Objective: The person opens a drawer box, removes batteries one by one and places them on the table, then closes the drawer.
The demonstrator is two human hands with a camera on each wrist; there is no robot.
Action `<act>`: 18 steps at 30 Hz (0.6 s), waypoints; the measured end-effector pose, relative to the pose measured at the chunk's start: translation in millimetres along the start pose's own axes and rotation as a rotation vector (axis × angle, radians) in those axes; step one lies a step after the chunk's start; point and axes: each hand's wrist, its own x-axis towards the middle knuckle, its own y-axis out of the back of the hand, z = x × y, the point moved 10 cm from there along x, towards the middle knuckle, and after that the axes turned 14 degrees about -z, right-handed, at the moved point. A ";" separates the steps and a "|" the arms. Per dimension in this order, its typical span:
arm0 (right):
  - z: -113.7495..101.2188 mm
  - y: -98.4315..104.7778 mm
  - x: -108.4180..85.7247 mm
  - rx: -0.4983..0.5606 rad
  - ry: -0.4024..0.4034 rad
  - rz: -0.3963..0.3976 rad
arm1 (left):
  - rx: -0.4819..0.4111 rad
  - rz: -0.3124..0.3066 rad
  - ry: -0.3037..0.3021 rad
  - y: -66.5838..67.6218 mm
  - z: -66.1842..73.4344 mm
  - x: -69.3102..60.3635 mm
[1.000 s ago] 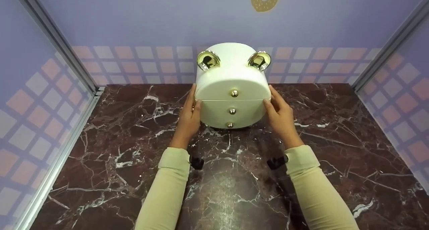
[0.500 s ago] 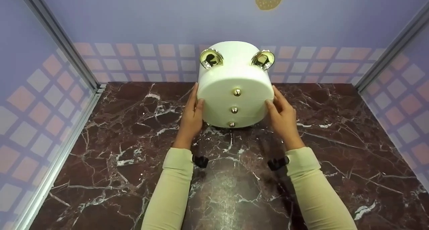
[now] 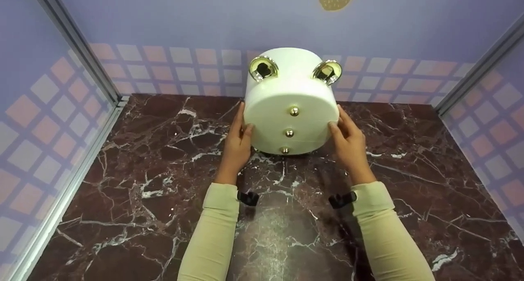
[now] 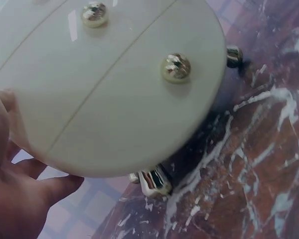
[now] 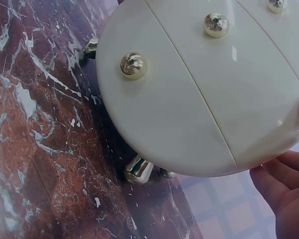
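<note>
A white, rounded jewelry box (image 3: 294, 90) stands by the back wall, with two gold ear shapes on top and gold ball knobs down its front. Thin drawer seams cross its front in both wrist views, and small gold feet (image 4: 155, 181) show under it. My left hand (image 3: 236, 148) holds the left side, thumb at the front edge and fingers along the side. On the opposite side my right hand (image 3: 351, 148) grips it in the same way. In the right wrist view, fingertips touch the lower rim of the box (image 5: 164, 119); some fingers are partly hidden behind it.
The dark red marble-patterned tabletop (image 3: 163, 207) spreads around the box. A lilac back wall (image 3: 184, 19) with pink and white squares rises just behind it. Panels with metal edge strips (image 3: 77, 43) bound the left and right sides.
In the head view the box and both hands appear slightly farther right and up, and the wall pattern has shifted too. Both hands keep their hold at the sides.
</note>
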 end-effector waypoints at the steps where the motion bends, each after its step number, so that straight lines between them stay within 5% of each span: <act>1: 0.7 0.7 -0.2 0.009 -0.002 0.000 | -0.002 0.001 -0.006 -0.2 0.2 0.5; 11: -9.8 7.6 -2.3 -0.037 0.068 0.053 | 0.021 0.024 -0.034 -0.7 3.4 0.6; 18: -20.7 12.7 -8.2 -0.081 0.159 0.198 | 0.015 0.044 -0.046 2.9 8.2 -1.7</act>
